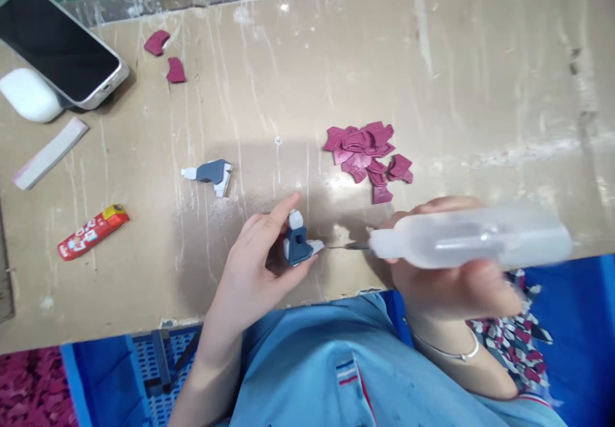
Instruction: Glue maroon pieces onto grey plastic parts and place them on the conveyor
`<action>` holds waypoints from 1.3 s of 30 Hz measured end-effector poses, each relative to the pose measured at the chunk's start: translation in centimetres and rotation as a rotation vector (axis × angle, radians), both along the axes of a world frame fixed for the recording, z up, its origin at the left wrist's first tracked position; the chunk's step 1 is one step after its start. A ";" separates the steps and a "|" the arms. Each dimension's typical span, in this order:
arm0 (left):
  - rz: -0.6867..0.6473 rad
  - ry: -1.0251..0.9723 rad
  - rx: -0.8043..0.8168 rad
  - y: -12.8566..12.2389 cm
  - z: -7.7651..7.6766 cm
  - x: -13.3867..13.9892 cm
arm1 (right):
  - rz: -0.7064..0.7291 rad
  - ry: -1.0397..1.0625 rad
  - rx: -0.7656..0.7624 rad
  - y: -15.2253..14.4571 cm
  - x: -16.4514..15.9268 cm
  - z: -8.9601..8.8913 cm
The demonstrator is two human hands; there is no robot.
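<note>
Between the thumb and fingers of my left hand [257,260] is a small blue and white plastic part [298,238], held just above the table. My right hand [442,292] is wrapped round a translucent squeeze bottle [480,238] lying nearly level. Its thin needle tip [353,246] points left, close to the part's white end; whether they touch I cannot tell. To the left of my left hand lies a similar blue and white part [211,172]. A pile of dark pink plastic pieces [362,148] sits beyond my hands.
On the worn table [269,81] are two more pink pieces [175,70], a phone [62,46], a white rounded case [29,95], a pale strip [50,153] and a red and yellow packet [93,232]. Blue crates [581,331] with many small pieces stand below the near edge.
</note>
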State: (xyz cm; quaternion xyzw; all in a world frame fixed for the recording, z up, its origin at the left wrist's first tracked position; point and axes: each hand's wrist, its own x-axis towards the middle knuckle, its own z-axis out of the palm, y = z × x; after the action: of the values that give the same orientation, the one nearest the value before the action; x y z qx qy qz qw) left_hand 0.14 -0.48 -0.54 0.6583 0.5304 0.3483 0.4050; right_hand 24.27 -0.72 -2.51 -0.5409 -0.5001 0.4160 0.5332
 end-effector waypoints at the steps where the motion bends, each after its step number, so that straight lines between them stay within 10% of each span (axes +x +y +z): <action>1: 0.011 0.012 -0.006 0.0 0.0 -0.1 | 0.016 0.180 -0.049 0.8 1.0 0.4; 6: 0.047 0.059 -0.055 -0.2 -0.1 -0.2 | 0.192 1.322 -0.302 4.0 8.4 0.0; 9: 0.150 0.081 -0.119 -0.3 0.2 0.3 | 0.189 1.509 -0.311 3.8 10.1 -0.2; 17: 0.221 0.099 -0.167 0.2 1.1 1.7 | 0.125 -0.289 -0.009 3.7 4.7 1.7; 21: 0.172 0.114 -0.113 0.3 0.1 1.0 | 0.161 -0.751 0.215 6.5 4.6 0.5; 29: 0.080 0.099 0.000 0.6 -0.7 0.7 | -0.036 -0.513 0.296 4.6 2.0 1.4; 39: 0.003 0.069 0.023 1.0 0.2 0.9 | 0.382 -0.408 0.434 1.8 -3.0 2.4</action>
State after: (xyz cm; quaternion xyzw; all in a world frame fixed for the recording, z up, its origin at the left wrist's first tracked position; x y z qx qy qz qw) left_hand 1.07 0.49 -0.34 0.6736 0.5410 0.3321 0.3785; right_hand 21.25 1.13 -0.08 -0.3835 -0.7652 0.2757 0.4375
